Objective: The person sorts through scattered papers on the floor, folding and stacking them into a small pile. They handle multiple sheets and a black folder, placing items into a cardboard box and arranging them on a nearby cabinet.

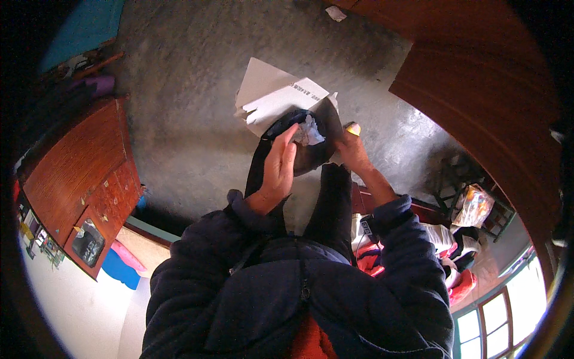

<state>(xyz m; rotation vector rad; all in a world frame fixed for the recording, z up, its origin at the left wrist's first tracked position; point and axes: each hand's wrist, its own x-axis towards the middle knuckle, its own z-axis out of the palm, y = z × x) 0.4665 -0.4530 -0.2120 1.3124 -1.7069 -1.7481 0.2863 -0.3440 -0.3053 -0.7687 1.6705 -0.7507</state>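
Observation:
A dark, round, hollow thing (308, 158), like a cap or a soft bag, is held over my knees. Its exact kind cannot be made out. Crumpled whitish paper or plastic (309, 131) sits in its opening. My left hand (278, 163) lies along its near left side, fingers stretched out and their tips close to the crumpled material. On the right side, my right hand (354, 151) grips the dark thing, its fingers partly hidden. A small yellow thing (354, 129) shows at that hand's far end. Just beyond is a white cardboard box (272, 90) with raised flaps.
Grey concrete floor (185, 90) stretches ahead. A reddish-brown wooden cabinet (89, 179) stands left, and large brown wooden furniture (466, 102) right. Clothes (460, 281) and a clear plastic bag (473, 206) lie at the right. A white scrap (336, 13) is on the far floor.

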